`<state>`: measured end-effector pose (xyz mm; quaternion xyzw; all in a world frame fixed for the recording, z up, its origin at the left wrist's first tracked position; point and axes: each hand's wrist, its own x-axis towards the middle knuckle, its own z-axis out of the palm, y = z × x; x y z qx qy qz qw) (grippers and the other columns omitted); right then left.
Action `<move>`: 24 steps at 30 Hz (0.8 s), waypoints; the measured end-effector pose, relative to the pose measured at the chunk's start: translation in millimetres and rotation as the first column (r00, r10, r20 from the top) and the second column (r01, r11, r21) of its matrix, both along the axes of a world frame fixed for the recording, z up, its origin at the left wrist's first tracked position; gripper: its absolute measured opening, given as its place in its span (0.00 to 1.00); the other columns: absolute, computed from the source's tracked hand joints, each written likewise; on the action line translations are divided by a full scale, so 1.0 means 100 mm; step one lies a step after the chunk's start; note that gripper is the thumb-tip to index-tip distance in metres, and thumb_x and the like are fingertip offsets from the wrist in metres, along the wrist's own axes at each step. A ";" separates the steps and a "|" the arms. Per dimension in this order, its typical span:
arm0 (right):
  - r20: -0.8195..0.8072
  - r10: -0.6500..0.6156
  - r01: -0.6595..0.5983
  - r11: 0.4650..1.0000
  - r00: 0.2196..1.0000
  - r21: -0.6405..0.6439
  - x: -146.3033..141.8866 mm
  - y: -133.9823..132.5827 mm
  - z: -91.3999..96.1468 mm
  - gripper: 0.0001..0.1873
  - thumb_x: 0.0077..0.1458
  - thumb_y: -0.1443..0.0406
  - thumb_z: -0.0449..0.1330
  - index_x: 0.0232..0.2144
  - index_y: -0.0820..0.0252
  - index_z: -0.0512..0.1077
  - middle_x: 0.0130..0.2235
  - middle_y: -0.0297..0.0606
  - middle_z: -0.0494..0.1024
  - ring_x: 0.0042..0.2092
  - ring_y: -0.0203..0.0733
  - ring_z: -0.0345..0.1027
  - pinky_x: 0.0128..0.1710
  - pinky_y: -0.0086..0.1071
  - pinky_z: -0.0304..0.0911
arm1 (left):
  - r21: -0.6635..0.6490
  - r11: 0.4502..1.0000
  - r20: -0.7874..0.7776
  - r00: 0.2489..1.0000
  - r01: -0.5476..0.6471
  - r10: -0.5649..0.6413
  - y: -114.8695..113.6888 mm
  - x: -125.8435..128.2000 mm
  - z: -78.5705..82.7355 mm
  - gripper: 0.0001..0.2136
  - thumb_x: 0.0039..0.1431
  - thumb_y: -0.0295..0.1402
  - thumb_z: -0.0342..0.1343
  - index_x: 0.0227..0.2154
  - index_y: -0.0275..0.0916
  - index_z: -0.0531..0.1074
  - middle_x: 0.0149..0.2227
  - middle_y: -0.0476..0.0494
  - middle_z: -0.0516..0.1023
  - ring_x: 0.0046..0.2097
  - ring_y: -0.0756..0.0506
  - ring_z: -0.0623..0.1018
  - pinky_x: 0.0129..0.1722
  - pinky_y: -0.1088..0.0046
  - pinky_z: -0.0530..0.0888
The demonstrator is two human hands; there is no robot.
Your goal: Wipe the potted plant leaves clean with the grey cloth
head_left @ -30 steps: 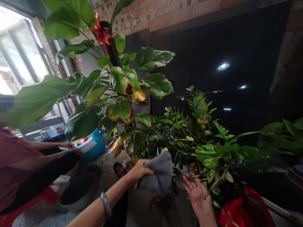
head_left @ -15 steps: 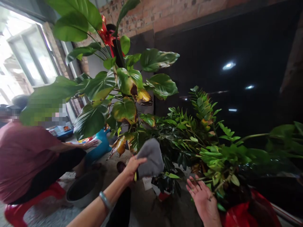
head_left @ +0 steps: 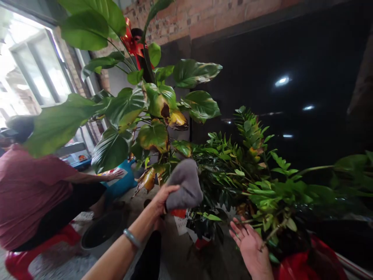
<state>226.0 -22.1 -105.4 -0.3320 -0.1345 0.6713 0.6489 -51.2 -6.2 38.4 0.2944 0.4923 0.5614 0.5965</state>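
1. A soft, matte grey cloth (head_left: 186, 186), folded into a rounded, mitt-like shape, is at the middle of the view, in front of dark foliage.
2. The left hand (head_left: 163, 200) grips its lower left edge, thumb on top, the other fingers mostly hidden; a smooth, pale bracelet (head_left: 131, 238) rings the wrist.
3. The right hand (head_left: 252, 243) is palm up, its fingers spread loosely, beside a bushy plant (head_left: 271, 194) with small pointed leaves. A thin stem crosses the palm; whether it is touching is hard to tell.
4. A tall plant (head_left: 122, 105) has broad, glossy leaves, some yellowed with crisp brown edges; its top is cut off by the frame.
5. Shiny red wrapping (head_left: 297, 266) runs out of the bottom edge, lower right.
6. Behind stand a smooth dark panel (head_left: 262, 70) and rough brick wall (head_left: 210, 15).
7. Between the two hands is a gap, partly filled by low leaves; a round dark bucket (head_left: 101, 233) sits left of the left forearm.
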 end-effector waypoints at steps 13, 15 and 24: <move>-0.025 -0.034 0.034 0.999 0.999 -0.016 0.02 -0.04 0.04 0.19 0.32 0.51 0.66 0.30 0.52 0.76 0.36 0.40 0.79 0.40 0.51 0.71 0.52 0.53 0.54 | 0.049 0.998 0.076 0.997 -0.035 0.031 -0.15 -0.14 0.44 0.07 0.36 0.26 0.59 0.24 0.33 0.74 0.18 0.46 0.77 0.22 0.45 0.76 0.26 0.71 0.72; -0.011 -0.024 0.024 1.000 1.000 0.002 0.02 -0.04 0.02 0.17 0.36 0.51 0.65 0.30 0.51 0.76 0.36 0.39 0.79 0.41 0.51 0.71 0.52 0.54 0.53 | 0.021 0.997 0.057 0.996 -0.068 0.067 -0.05 -0.01 0.30 0.07 0.36 0.25 0.60 0.24 0.33 0.74 0.18 0.46 0.77 0.20 0.46 0.75 0.24 0.71 0.72; -0.025 -0.018 0.018 1.000 1.000 -0.010 0.07 -0.08 0.07 0.20 0.32 0.51 0.66 0.29 0.52 0.76 0.36 0.39 0.79 0.41 0.52 0.71 0.53 0.54 0.53 | -0.050 0.937 0.045 0.938 0.347 -0.345 -0.36 -0.09 -0.20 0.16 0.31 0.21 0.59 0.29 0.34 0.77 0.23 0.46 0.81 0.27 0.43 0.79 0.30 0.70 0.74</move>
